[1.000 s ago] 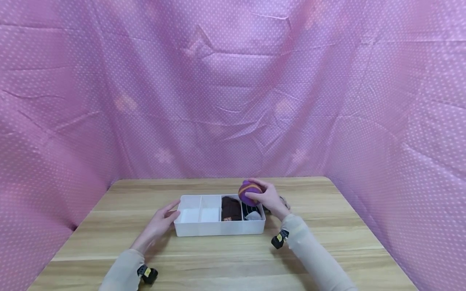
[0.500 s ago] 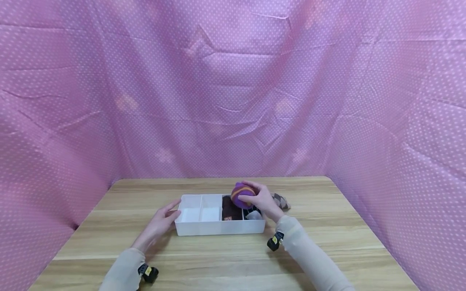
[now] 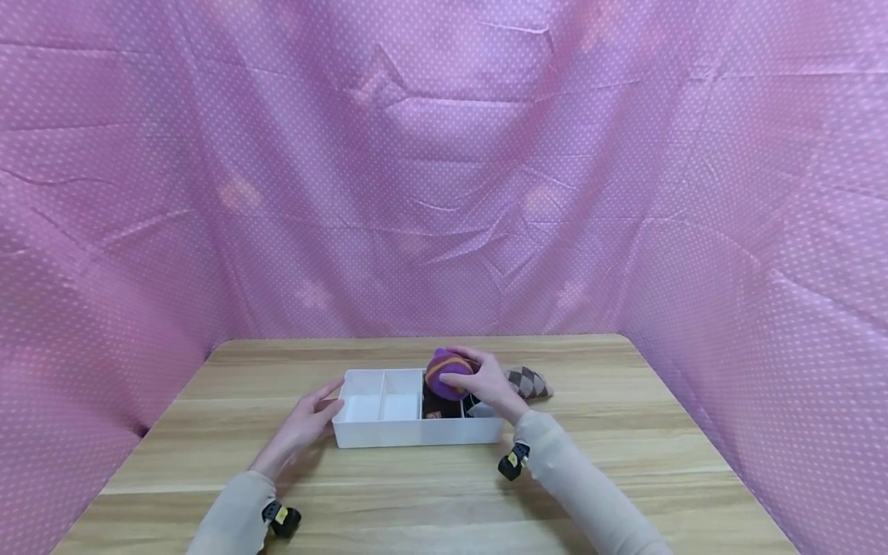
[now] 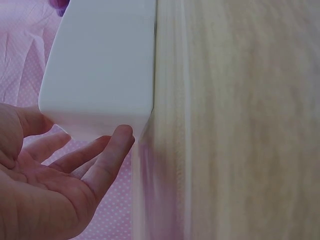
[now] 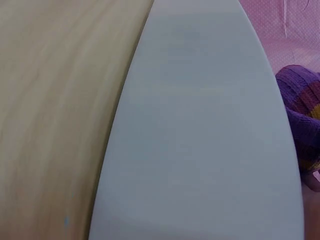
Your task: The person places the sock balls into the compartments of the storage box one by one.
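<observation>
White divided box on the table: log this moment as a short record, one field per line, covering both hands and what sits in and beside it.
box: white divided box on wooden table
left hand: fingers straight, resting against box's left end
right hand: grips rolled purple sock above the box
left two compartments: empty
third compartment: dark brown sock
rightmost compartment: dark item, mostly hidden by the right hand
beside box: argyle sock on table, to the right
</observation>
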Available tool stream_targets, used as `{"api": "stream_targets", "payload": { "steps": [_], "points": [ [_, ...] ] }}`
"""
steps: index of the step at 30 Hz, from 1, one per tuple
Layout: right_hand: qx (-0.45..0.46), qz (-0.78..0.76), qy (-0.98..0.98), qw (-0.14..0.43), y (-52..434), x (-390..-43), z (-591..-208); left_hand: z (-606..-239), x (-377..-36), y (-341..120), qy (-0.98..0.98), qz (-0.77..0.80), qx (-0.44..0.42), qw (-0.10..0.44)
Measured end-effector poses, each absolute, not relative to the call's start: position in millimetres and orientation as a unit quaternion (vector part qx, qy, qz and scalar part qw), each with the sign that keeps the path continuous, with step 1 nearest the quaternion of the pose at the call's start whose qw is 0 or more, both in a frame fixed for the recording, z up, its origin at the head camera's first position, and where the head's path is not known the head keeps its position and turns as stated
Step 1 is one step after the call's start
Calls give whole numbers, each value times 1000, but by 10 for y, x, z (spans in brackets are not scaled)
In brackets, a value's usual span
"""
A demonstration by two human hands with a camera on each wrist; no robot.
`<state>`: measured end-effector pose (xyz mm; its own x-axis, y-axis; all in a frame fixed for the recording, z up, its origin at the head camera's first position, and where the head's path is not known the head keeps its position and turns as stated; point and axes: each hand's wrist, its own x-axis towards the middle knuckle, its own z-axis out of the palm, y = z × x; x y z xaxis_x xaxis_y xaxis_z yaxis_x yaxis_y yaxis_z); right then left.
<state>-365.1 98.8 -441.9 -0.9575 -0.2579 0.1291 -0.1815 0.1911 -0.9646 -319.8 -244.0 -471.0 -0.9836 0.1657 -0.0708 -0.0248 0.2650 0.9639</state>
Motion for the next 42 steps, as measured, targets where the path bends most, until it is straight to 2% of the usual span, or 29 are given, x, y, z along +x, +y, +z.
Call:
{"api": "stream_targets", "payload": {
  "steps": [13,27,42],
  "points": [
    [-166,-629,759,35,750,-3583,-4445,-4721,-3191,-2415,803,591,48,58],
    [-188,-613,767,23,390,-3604,-4497,-4717,-3256,-2460,807,585,54,63],
    [-181,-595,783,16,217,-3594,-4486,-4725,-3233,-2444,798,597,55,60]
  ]
}}
